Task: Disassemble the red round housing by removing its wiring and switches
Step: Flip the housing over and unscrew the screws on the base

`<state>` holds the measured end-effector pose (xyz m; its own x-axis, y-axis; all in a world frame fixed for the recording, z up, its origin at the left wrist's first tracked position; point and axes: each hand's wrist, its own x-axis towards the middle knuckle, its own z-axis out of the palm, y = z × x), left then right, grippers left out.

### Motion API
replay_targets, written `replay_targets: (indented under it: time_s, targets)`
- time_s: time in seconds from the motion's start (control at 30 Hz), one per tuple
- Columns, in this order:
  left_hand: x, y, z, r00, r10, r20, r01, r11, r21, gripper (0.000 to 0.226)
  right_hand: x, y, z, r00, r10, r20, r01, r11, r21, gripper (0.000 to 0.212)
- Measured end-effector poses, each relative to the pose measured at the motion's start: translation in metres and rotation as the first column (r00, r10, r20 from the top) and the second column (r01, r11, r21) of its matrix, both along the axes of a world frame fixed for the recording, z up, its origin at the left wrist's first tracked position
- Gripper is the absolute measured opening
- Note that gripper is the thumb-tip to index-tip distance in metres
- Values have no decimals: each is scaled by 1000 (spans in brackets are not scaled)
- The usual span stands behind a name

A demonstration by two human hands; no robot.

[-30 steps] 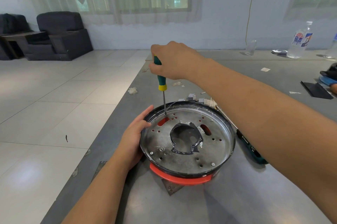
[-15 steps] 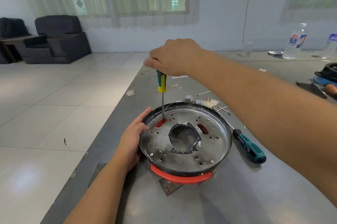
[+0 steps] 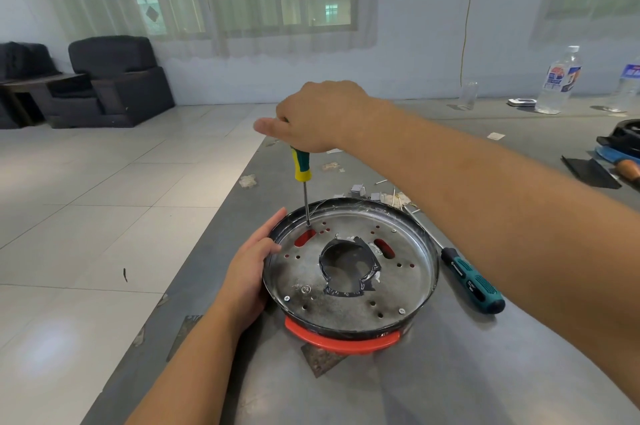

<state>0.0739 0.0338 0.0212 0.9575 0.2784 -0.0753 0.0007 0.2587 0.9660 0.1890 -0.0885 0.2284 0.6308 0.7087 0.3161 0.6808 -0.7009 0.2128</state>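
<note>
Head view, only cam.

Red round housing (image 3: 343, 343) sits on the grey tabletop (image 3: 450, 372), near its left edge, straight in front of you. Metal plate (image 3: 349, 300) faces up, inside a dark rim; red shows only at the near lip and through two slots. Centre hole is ringed w/ black tape (image 3: 346, 293).

Handling, my read: rigid, sheet metal over plastic, prob. light to moderate wt. Won't flex, but round and smooth, so likely to spin or skate under screwdriver torque. Take hold at the outer rim, as you do now. Keep off the centre cut-out; its edge looks ragged under the tape. Screws (image 3: 286, 298) small, easy to lose among the debris at the far side.

Hands:
- Left hand (image 3: 251, 272): fingers relaxed and curved against the housing's left rim, thumb lying along the rim top. Bracing, not clamping.
- Right hand (image 3: 318, 116): wrapped round the top of the green/yellow screwdriver (image 3: 300, 166), index finger stuck out to the left. Shaft about upright, tip down on the plate at the far-left, just beyond the left red slot. Can't tell if the tip is seated in a screw head.

Hands well apart, right above and beyond left.

Second screwdriver (image 3: 472, 284), teal/black handle, lies on the tabletop just right of the housing, untouched. No wiring or switches visible from this side.
</note>
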Motion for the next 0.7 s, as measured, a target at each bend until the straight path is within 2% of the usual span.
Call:
replay_targets:
  time_s: [0.03, 0.1, 0.17, 0.27, 0.33, 0.4, 0.5, 0.53, 0.6, 0.7]
  targets:
    - [0, 0, 0, 1000, -1, 3, 1, 1000, 6, 66, -1, 3, -2, 998, -28, 61, 28, 1000, -2, 51]
    - [-1, 0, 0, 1000, -1, 8, 1, 1000, 11, 66, -1, 5, -4, 998, -27, 57, 26, 1000, 9, 37]
    - [-1, 0, 0, 1000, -4, 8, 4, 1000, 10, 65, 0, 3, -4, 999, 36, -39, -36, 999, 13, 28]
    - [-1, 1, 0, 1000, -11, 2, 11, 1000, -1, 65, 0, -5, 2, 963, 128, -235, -126, 992, 22, 30]
    - [-1, 0, 1, 1000, -11, -1, 11, 1000, 2, 65, -1, -7, 5, 950, 122, -289, -121, 992, 19, 32]
    - [-2, 0, 1, 1000, -17, 2, 17, 1000, 5, 65, 1, -5, 4, 966, 87, -245, -86, 996, 16, 33]
    - [-3, 0, 1, 1000, -24, 13, 24, 1000, -1, 65, 1, 1, -2, 999, -18, -49, 20, 999, 36, 50]
    - [-2, 0, 1, 999, -28, 17, 28, 1000, -7, 65, 2, 2, -4, 999, -37, -11, 38, 998, 47, 49]
    - [-3, 0, 2, 999, -37, 11, 37, 999, -12, 65, 4, 3, -7, 999, -11, -30, 14, 997, 72, 33]
    - [-3, -1, 3, 1000, -27, 3, 27, 1000, -8, 65, 5, 0, -6, 968, 124, -219, -105, 989, 100, 27]
